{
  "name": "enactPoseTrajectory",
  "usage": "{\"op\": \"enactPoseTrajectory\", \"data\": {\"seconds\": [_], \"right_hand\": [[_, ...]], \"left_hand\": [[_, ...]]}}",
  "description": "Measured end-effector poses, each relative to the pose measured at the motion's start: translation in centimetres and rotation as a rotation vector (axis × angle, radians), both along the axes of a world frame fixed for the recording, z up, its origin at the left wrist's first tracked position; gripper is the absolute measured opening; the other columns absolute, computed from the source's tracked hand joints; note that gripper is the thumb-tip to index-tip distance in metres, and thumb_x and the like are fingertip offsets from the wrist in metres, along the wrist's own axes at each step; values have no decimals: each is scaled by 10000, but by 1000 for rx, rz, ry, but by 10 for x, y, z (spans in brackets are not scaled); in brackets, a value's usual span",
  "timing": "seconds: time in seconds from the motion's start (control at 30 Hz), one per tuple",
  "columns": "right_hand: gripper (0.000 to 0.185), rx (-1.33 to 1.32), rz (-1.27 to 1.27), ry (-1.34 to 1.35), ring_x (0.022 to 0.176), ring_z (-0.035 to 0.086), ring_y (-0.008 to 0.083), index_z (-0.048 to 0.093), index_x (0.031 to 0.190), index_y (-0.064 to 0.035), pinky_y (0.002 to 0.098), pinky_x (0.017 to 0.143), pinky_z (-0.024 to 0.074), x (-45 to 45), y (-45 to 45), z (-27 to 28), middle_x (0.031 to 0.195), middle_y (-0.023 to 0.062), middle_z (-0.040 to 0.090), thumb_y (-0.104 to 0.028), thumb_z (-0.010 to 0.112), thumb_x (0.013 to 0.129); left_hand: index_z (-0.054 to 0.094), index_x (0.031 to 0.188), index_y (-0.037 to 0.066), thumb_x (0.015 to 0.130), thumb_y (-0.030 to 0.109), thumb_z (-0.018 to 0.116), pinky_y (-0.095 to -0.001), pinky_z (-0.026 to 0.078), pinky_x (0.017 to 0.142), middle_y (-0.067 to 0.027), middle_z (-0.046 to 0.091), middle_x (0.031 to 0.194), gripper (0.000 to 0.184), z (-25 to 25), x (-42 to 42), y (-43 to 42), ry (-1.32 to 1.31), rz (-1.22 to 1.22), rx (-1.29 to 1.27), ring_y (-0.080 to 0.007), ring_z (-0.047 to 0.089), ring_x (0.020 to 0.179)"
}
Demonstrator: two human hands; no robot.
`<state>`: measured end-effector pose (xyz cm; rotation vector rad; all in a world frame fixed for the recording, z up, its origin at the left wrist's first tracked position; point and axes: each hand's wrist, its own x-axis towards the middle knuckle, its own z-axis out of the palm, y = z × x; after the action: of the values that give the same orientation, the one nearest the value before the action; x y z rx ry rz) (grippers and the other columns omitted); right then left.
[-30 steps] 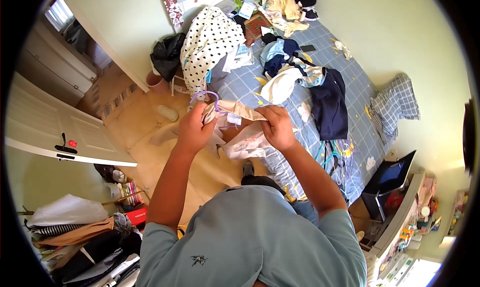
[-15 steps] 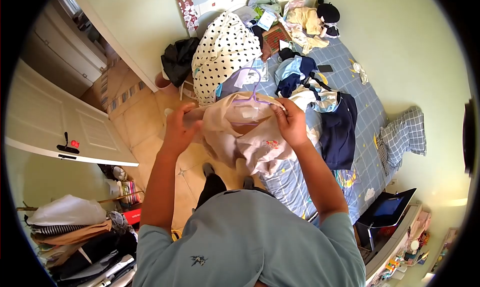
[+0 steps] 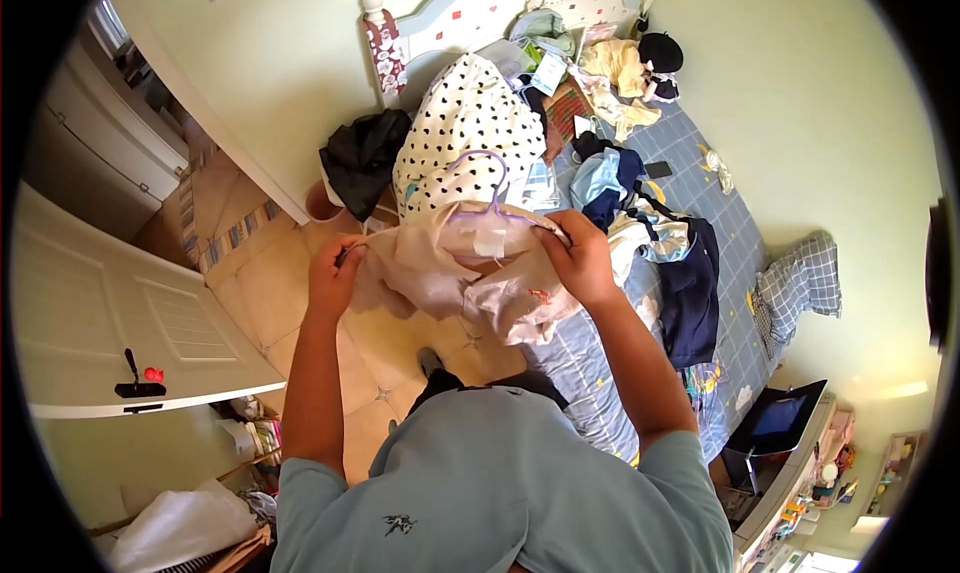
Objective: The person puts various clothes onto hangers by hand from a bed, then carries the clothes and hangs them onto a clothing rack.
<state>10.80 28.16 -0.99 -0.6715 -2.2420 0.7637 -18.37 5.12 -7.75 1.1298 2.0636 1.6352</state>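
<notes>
The shirt (image 3: 505, 299) was positioned at frame centre, spread between both hands. The left hand (image 3: 334, 276) pinched its frame-left edge; the right hand (image 3: 583, 257) gripped its frame-right shoulder. The hanger (image 3: 494, 207) sat at the neckline, hook uppermost. The bed (image 3: 738, 288) lay right of centre.

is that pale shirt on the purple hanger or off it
On: the purple hanger sits inside the neck opening of the pale shirt, hook sticking out above. Whether both its ends fill the shoulders is hidden.
</notes>
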Motion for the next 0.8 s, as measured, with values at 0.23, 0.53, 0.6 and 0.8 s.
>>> {"op": "enactPoseTrajectory", "data": {"seconds": [0.23, 0.53, 0.6, 0.8], "right_hand": [[143, -104, 61, 12, 711, 647, 282, 667, 946, -30, 345, 640, 505, -98, -3, 12, 824, 131, 653, -107, 730, 843], [250, -527, 276, 155, 755, 570, 111, 641, 1035, -23, 271, 716, 483, -182, 53, 16, 836, 45, 643, -88, 775, 834], [248, -601, 279, 203, 762, 562, 103, 642, 1034, -26, 268, 720, 481, -196, 85, 11, 840, 30, 640, -92, 777, 836], [192, -689, 113, 237, 748, 533, 60, 654, 1013, -47, 239, 686, 461, -221, 239, -41, 827, -14, 620, -101, 757, 860]], "left_hand": [[673, 1012, 10, 929, 87, 663, -223, 448, 732, 4, 609, 890, 114, -32, -94, -16, 21, 202, 44, -88, 533, 794], [594, 1120, -11, 946, 121, 654, -247, 449, 814, -33, 609, 1000, 227, -66, -186, -1, 66, 547, 145, -115, 547, 893], [579, 1143, -11, 959, 121, 632, -255, 449, 837, -42, 610, 1018, 232, -60, -193, 26, 86, 573, 125, -126, 548, 910], [558, 1176, -7, 971, 115, 603, -287, 450, 863, -71, 602, 1062, 243, -70, -212, 153, 44, 531, -18, -152, 549, 934]]}}
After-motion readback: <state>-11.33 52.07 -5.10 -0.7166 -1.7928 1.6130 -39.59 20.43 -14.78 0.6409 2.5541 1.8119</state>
